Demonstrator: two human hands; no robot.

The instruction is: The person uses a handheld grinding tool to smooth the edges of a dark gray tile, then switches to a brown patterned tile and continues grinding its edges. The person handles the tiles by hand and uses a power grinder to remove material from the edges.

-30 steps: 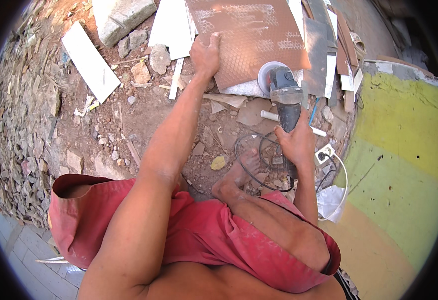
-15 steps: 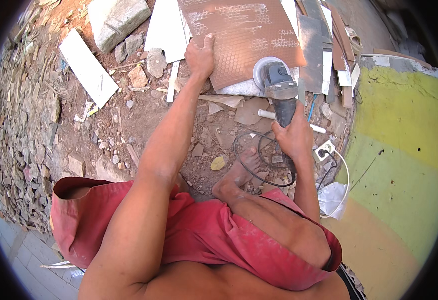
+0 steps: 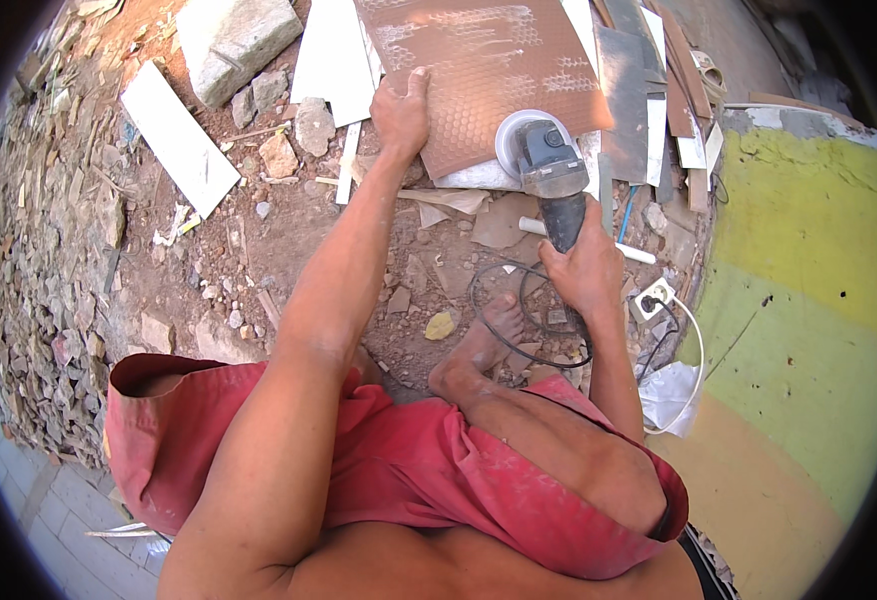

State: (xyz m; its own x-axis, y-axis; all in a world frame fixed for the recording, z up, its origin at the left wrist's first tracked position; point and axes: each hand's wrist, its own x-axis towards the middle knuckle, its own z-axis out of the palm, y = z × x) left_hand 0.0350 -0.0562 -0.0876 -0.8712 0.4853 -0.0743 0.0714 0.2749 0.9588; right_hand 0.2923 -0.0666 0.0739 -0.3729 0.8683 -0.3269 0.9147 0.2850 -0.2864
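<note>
A brown tile [image 3: 488,85] with a honeycomb-patterned face and whitish scuffs lies ahead of me, over paler pieces. My left hand [image 3: 401,112] is closed on its left edge, thumb on top. In my right hand [image 3: 586,265] is a dark angle grinder [image 3: 553,165], its handle wrapped by my fingers. The grinder's pale round disc [image 3: 508,138] is at the tile's near edge, right of the middle; whether it touches or spins I cannot tell. From the handle's lower end a black cord [image 3: 533,355] loops on the ground beside my bare foot [image 3: 483,345].
A white socket block [image 3: 650,300] with a plug sits right of my right wrist. Cut strips [image 3: 621,100] are piled beyond the grinder. A concrete block [image 3: 233,45] and white board [image 3: 180,138] lie left among rubble. A yellow-green painted surface [image 3: 788,260] borders the right.
The grinder and my right hand have shifted slightly left and up along the tile's near edge. My left hand keeps its hold on the tile.
</note>
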